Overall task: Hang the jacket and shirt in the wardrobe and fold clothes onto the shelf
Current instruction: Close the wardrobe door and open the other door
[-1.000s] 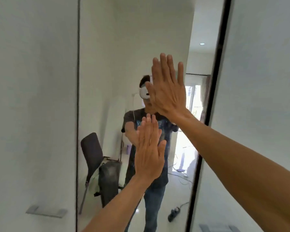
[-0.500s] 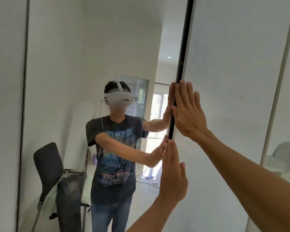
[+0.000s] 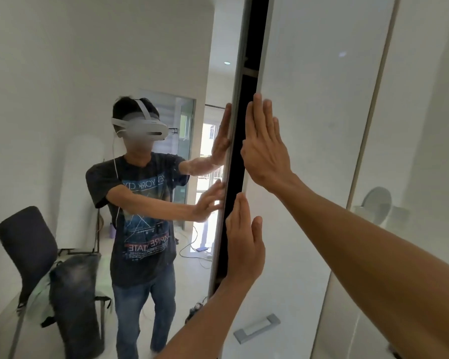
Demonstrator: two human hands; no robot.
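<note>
The wardrobe has a mirrored sliding door [image 3: 88, 73] on the left and a glossy white door [image 3: 309, 99] on the right. Between them runs a narrow dark gap [image 3: 237, 164] into the inside. My right hand [image 3: 266, 149] lies flat, fingers straight up, on the white door's left edge at head height. Below it, my left hand [image 3: 244, 244] presses flat across the same edge and the gap. In the mirror a dark garment [image 3: 74, 294] hangs over a black chair [image 3: 27, 244]. No shirt or shelf is visible.
The mirror reflects me, a white room, a doorway behind and cables on the floor [image 3: 192, 251]. A grey metal handle [image 3: 257, 329] sits low on the white door. Further right stands another white panel [image 3: 425, 125] with a faint fan reflection.
Both flat hands went from the mirror's face to the white door's edge. The mirrored door now lies further left in view, and the dark gap between the doors has widened.
</note>
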